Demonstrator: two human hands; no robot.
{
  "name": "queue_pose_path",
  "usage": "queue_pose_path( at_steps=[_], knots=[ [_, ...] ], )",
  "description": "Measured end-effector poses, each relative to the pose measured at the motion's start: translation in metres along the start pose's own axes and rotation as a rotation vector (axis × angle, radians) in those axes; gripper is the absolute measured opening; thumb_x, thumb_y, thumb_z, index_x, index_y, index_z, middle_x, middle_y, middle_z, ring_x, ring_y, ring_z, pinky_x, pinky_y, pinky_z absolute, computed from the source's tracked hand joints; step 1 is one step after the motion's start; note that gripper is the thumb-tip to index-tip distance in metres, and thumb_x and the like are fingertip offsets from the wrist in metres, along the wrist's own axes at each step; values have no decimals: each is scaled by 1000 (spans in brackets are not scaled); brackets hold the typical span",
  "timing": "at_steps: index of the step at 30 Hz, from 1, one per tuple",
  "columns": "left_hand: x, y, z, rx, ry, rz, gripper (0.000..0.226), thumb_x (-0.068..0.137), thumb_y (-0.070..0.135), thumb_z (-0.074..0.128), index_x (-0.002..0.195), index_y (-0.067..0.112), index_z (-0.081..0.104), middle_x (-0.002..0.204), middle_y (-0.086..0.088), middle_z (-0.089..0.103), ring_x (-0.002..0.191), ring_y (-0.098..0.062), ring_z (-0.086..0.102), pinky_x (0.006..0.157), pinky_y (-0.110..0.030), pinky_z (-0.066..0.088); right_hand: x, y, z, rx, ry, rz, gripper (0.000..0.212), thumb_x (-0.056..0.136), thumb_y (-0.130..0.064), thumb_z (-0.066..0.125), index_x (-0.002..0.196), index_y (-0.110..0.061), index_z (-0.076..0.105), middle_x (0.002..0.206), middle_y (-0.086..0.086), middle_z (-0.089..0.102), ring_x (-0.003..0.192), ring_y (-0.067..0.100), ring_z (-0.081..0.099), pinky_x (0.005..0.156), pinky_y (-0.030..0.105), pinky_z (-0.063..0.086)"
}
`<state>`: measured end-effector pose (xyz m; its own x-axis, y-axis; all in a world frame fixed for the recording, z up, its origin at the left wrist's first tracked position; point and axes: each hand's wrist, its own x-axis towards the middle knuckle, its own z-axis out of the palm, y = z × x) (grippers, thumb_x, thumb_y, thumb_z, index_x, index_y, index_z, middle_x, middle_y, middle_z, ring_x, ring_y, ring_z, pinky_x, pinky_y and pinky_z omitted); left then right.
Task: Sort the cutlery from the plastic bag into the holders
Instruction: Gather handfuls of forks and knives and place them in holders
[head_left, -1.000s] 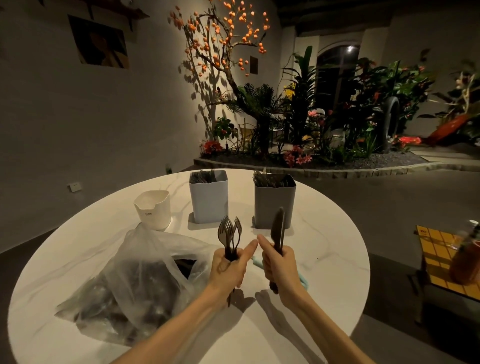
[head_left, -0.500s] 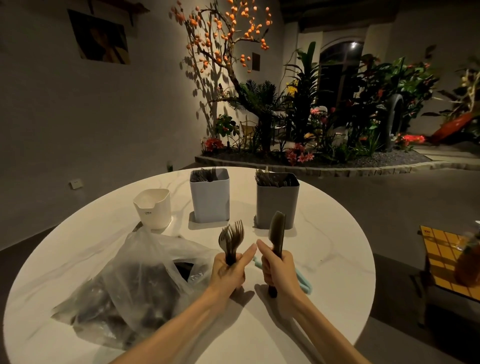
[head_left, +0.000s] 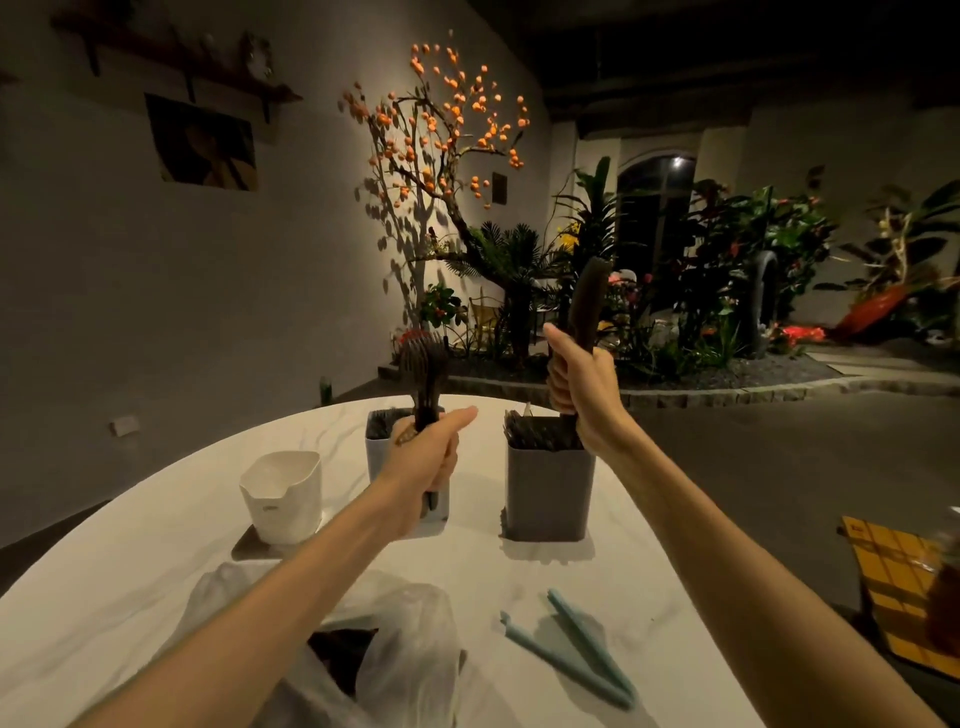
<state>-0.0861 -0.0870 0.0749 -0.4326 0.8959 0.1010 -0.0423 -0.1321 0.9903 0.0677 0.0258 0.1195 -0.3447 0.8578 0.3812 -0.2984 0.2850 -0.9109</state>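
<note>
My left hand (head_left: 426, 451) grips a bunch of dark forks (head_left: 423, 364) upright, just in front of and above the light grey holder (head_left: 378, 447), which holds dark cutlery. My right hand (head_left: 576, 387) grips dark knives (head_left: 589, 296) by the handles, blades up, above the dark grey holder (head_left: 549, 493) that is full of cutlery. The clear plastic bag (head_left: 410, 649) lies at the near edge under my left forearm, with dark cutlery showing inside.
A white holder (head_left: 283, 496) stands left on a dark coaster on the round white table (head_left: 130, 597). Light blue tongs (head_left: 571, 649) lie near my right forearm. A yellow checked item (head_left: 883, 566) sits off the table at right. Plants fill the background.
Both hands moved away from me and upward, from over the table's middle to the two holders. The forks and knives stayed in their grips. The view tilted closer to the holders.
</note>
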Motion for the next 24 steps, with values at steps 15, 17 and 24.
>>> queue_pose_path(
  at_steps=[15,17,24],
  knots=[
    [73,-30,33,-4,13,-52,40,94,27,71,62,12,50,51,-2,41,38,-9,32,42,-23,26,103,80,-33,-218,3,138,41,95,-41,67,68,-14,52,56,-1,47,53,13,50,57,25,46],
    [76,-34,34,-25,33,-50,39,94,27,71,63,12,52,51,-2,42,38,-8,33,42,-22,27,103,83,-34,-260,-20,119,37,90,-40,75,73,-9,61,63,4,58,60,15,61,61,23,51],
    [77,-37,35,-3,-67,-162,37,95,27,69,68,9,51,49,-2,43,35,-8,33,37,-19,28,102,77,-34,-318,-83,57,30,84,-40,79,90,-11,76,88,1,78,89,8,72,83,23,46]
  ],
)
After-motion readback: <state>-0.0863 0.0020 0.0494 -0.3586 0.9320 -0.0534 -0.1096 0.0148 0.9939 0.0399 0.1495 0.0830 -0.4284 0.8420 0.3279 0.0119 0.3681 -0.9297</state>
